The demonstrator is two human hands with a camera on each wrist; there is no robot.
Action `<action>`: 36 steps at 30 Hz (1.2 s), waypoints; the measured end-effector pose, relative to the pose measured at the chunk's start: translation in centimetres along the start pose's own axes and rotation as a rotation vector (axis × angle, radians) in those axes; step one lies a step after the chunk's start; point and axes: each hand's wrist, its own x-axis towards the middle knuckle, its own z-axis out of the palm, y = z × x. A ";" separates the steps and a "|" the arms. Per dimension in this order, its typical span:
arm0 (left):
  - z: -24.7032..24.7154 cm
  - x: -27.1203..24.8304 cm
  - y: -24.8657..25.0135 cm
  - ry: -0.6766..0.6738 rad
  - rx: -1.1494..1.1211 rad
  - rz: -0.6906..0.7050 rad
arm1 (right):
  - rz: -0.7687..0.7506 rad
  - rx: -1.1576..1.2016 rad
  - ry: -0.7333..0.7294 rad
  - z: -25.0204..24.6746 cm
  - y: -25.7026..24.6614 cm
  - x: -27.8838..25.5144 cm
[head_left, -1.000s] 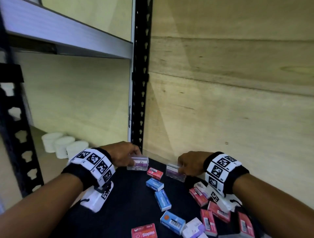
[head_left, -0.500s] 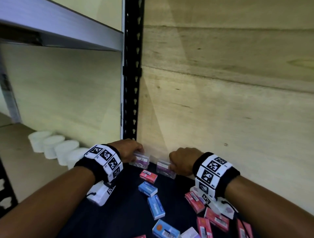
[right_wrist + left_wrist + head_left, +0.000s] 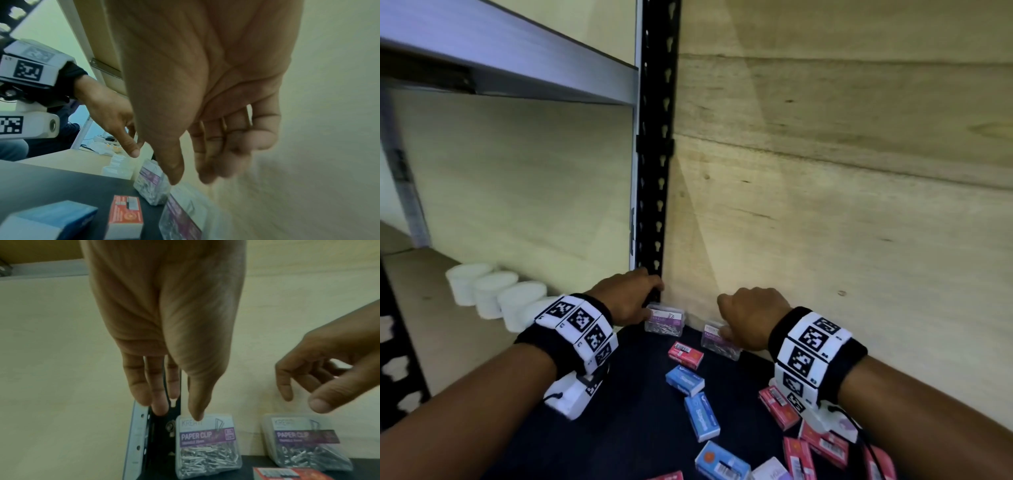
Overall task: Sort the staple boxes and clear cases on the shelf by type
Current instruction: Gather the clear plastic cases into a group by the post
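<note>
Two clear paper-clip cases stand against the wooden back wall on the dark shelf [image 3: 630,394]. The left case [image 3: 666,322] [image 3: 207,444] sits by the black upright, with my left hand [image 3: 635,298] [image 3: 174,407] open above it and the thumb tip at its top edge. Just over the right case [image 3: 719,342] [image 3: 304,443] hovers my right hand [image 3: 750,318] [image 3: 189,175], fingers loosely curled and holding nothing. Staple boxes lie loose in front: a red box [image 3: 686,354] [image 3: 125,212], a blue box [image 3: 685,379], another blue box [image 3: 702,416], and several red boxes [image 3: 779,407] under my right wrist.
A black perforated upright [image 3: 655,171] rises in the corner behind the left case. White round tubs [image 3: 493,294] stand in a row on the neighbouring shelf to the left. A grey shelf beam [image 3: 500,58] runs overhead at left. The wooden wall [image 3: 842,205] closes the back.
Both hands carried a clear case each back to the wall, stood them there, and have now let go; the fingers have lifted off the cases.
</note>
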 end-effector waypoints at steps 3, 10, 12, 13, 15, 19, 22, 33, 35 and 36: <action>-0.3 -2.1 1.0 0.028 -0.037 -0.023 | -0.054 0.094 -0.025 -0.2 -0.8 0.7; 1.1 -5.3 4.2 -0.348 -0.146 -0.103 | -0.088 0.206 -0.119 0.7 -2.7 1.3; 1.6 -5.5 4.5 -0.372 -0.151 -0.107 | -0.094 0.228 -0.129 1.0 -3.0 1.4; 1.9 -5.5 4.6 -0.378 -0.155 -0.105 | -0.093 0.241 -0.135 1.1 -3.1 1.4; 2.2 -5.6 5.0 -0.384 -0.152 -0.097 | -0.089 0.268 -0.140 1.3 -3.2 1.6; 2.8 -5.3 5.3 -0.369 -0.148 -0.075 | -0.095 0.310 -0.147 1.5 -3.3 1.8; 3.2 -5.0 5.4 -0.351 -0.142 -0.055 | -0.110 0.320 -0.157 1.7 -3.3 1.8; 2.5 -5.4 5.2 -0.257 -0.048 -0.066 | -0.137 0.344 -0.223 0.6 -1.2 -0.6; 2.0 -5.5 5.3 -0.220 -0.039 -0.065 | -0.109 0.348 -0.238 0.5 0.2 -1.5; 1.8 -5.5 5.5 -0.209 -0.039 -0.059 | -0.094 0.354 -0.244 0.5 1.0 -2.0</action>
